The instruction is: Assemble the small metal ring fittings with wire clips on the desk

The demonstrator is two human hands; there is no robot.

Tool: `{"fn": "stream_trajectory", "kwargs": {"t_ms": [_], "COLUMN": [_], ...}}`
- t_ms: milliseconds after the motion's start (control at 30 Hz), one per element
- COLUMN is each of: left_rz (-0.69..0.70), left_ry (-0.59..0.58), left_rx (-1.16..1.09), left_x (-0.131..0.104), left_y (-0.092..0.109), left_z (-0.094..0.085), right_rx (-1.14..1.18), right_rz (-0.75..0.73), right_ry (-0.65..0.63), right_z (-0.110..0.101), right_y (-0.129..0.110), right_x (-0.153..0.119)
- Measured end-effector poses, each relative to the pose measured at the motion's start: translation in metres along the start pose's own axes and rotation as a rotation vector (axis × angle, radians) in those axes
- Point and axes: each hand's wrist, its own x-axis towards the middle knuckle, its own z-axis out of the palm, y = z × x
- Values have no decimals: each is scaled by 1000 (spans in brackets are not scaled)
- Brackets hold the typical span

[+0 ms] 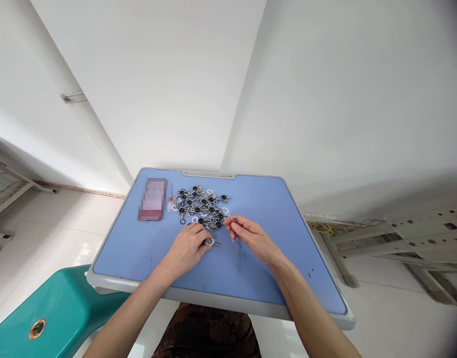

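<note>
Near the middle of the blue tabletop (131,253), my left hand (189,246) is closed around a small metal fitting (210,242) with a flat flange and a short stem. To its right, my right hand (251,236) pinches a thin dark tool (239,241) that points down toward the table; its exact kind is too small to tell. Just beyond both hands lies a pile of metal fittings (197,210) with black round caps, mixed with flat metal flanges. A dark rubber ring (183,221) rests at the pile's near left edge.
A phone (153,199) lies at the table's far left, with a small red-and-clear screwdriver (170,199) beside it. A green stool (60,308) stands against the table's left front. White walls rise behind; a metal frame (400,243) stands on the floor at right.
</note>
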Motion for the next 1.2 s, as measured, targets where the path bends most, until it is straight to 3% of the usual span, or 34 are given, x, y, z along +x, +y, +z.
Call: {"fn": "stream_trajectory", "kwargs": {"t_ms": [267, 533, 767, 1033, 1200], "left_rz": [-26, -129, -155, -121, -113], "left_ry": [-18, -59, -96, -94, -72], "left_rx": [33, -254, -305, -184, -184], "left_x": [0, 3, 3, 2, 2], "left_y": [3, -2, -4, -2, -1], "left_z": [-3, -9, -11, -7, -6], "right_rx": [-17, 190, 177, -198, -336], "right_rz": [-115, -112, -233, -492, -549], "right_ry": [139, 291, 275, 161, 102], "right_z": [2, 5, 13, 21, 23], "right_y": [-6, -4, -3, 3, 5], "right_x": [-2, -1, -3, -5, -3]}}
